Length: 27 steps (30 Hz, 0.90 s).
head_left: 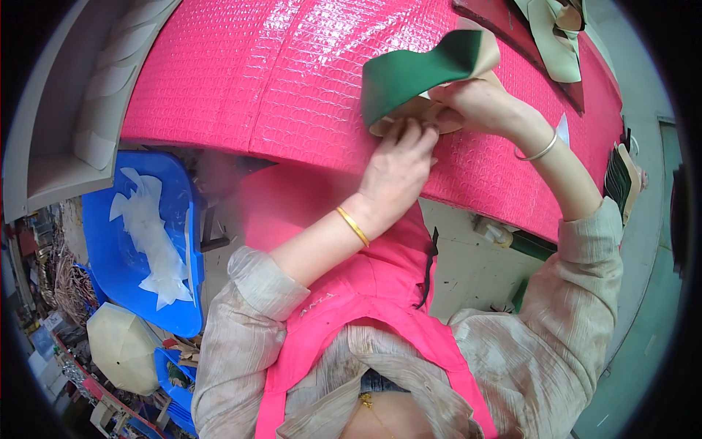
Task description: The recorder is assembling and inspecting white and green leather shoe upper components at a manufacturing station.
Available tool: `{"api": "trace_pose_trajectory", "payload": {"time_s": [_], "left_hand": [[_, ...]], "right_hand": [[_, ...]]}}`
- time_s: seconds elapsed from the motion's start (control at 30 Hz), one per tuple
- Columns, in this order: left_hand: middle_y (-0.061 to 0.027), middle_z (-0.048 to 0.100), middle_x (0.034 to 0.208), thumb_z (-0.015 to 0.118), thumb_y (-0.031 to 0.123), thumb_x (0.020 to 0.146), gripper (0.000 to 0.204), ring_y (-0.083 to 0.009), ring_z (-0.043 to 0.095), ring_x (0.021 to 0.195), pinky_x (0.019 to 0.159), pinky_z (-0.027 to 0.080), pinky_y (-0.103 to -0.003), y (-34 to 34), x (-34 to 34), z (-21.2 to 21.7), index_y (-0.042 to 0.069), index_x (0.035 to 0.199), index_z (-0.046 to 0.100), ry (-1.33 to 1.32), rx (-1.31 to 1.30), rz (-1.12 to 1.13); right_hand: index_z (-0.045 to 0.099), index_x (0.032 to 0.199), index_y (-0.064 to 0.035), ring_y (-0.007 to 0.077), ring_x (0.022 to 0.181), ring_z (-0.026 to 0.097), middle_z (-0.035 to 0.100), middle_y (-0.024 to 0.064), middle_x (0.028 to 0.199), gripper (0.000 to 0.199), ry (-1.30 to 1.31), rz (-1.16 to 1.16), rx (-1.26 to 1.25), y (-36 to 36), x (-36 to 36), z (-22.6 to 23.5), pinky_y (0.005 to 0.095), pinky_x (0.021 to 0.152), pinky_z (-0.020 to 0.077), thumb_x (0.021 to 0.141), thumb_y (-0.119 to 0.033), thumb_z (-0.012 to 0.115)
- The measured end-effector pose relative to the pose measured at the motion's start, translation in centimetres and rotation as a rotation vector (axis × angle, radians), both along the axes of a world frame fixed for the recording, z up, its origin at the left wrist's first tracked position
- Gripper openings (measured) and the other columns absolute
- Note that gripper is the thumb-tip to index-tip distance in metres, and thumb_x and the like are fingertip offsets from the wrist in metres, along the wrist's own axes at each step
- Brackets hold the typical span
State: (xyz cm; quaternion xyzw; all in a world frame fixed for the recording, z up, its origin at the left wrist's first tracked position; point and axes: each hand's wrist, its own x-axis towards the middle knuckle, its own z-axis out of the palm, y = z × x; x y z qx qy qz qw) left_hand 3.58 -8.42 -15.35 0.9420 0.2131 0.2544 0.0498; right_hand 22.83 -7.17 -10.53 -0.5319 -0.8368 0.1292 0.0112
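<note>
A wide strip (413, 77) of leather-like material, deep green on its outer face and beige on the other, curves up in a loop above the pink-covered table (307, 95). My left hand (401, 162), with a gold bangle at its wrist, is closed with its fingertips on the strip's lower beige edge. My right hand (479, 106), wearing a silver bangle, grips the beige side from the right, its fingers bent around it. The two hands almost meet at the near edge of the loop. My fingertips are partly hidden by the strip and by each other.
At the far right, beige and green pieces (559, 44) lie on a dark red board (504, 33). A grey bin with pale sheets (110, 110) stands at left. Below it, a blue tub (139, 293) holds whitish scraps (157, 241). A cream umbrella-like dome (121, 344) sits nearer me.
</note>
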Motion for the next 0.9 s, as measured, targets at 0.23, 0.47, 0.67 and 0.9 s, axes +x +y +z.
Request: {"api": "trace_pose_trajectory", "payload": {"time_s": [0.23,0.47,0.67,0.9], "left_hand": [[-0.0049,0.045,0.086,0.058,0.021,0.072,0.039,-0.0194,0.047,0.083,0.075,0.043,-0.029,-0.5,1.5,0.0,0.004,0.108,0.053,0.074,0.046,0.003],[-0.0069,0.048,0.099,0.056,0.017,0.074,0.036,-0.0224,0.046,0.093,0.087,0.039,-0.033,-0.7,3.3,0.3,0.0,0.106,0.051,0.093,-0.035,-0.045],[-0.0083,0.048,0.1,0.055,0.016,0.075,0.036,-0.023,0.046,0.093,0.085,0.039,-0.033,-0.4,3.0,-0.2,0.0,0.107,0.05,-0.044,-0.099,-0.089],[-0.0063,0.047,0.094,0.055,0.022,0.076,0.038,-0.0206,0.046,0.091,0.084,0.039,-0.031,-0.7,4.5,0.7,0.003,0.108,0.051,0.166,0.031,-0.037]], "right_hand": [[0.058,0.078,-0.0013,0.03,0.067,0.06,0.059,0.0144,0.066,0.017,-0.285,0.026,-0.002,-0.4,-0.6,1.5,0.0387,0.06,0.0467,0.065,-0.012,0.061],[0.056,0.076,-0.0009,0.0292,0.065,0.06,0.06,0.014,0.064,0.014,-0.383,0.131,-0.058,-1.0,0.7,1.7,0.0381,0.058,0.0465,0.065,-0.01,0.061],[0.054,0.079,0.0016,0.0311,0.065,0.059,0.057,0.0179,0.065,0.016,-0.287,0.046,-0.27,-0.1,2.1,3.5,0.0391,0.058,0.0454,0.07,-0.011,0.059],[0.057,0.068,0.0029,0.033,0.069,0.06,0.059,0.0202,0.068,0.025,-0.316,-0.111,-0.268,-0.1,2.0,2.6,0.0394,0.062,0.0478,0.069,-0.021,0.062]]}}
